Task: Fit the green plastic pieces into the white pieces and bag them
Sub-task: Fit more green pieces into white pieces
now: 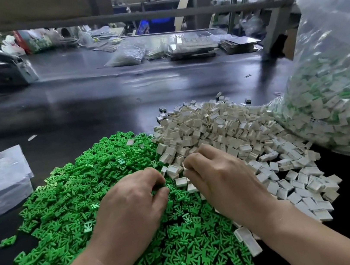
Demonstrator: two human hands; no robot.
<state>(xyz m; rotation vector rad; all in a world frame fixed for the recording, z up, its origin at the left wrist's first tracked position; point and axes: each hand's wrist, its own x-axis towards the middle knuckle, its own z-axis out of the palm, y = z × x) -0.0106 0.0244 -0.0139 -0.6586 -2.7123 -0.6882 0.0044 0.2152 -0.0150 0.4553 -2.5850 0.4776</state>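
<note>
At seam of 2 piles on table: left hand curled over green pile, pinching green piece. Right hand curled at white pile, apparently nipping white piece. Hands close, likely for quick mating. Bag touches white pile, handy for finished pairs.

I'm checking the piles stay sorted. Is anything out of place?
One white piece sits in the green pile near its far edge, and a lone green piece lies apart on the table left of that pile.
</note>
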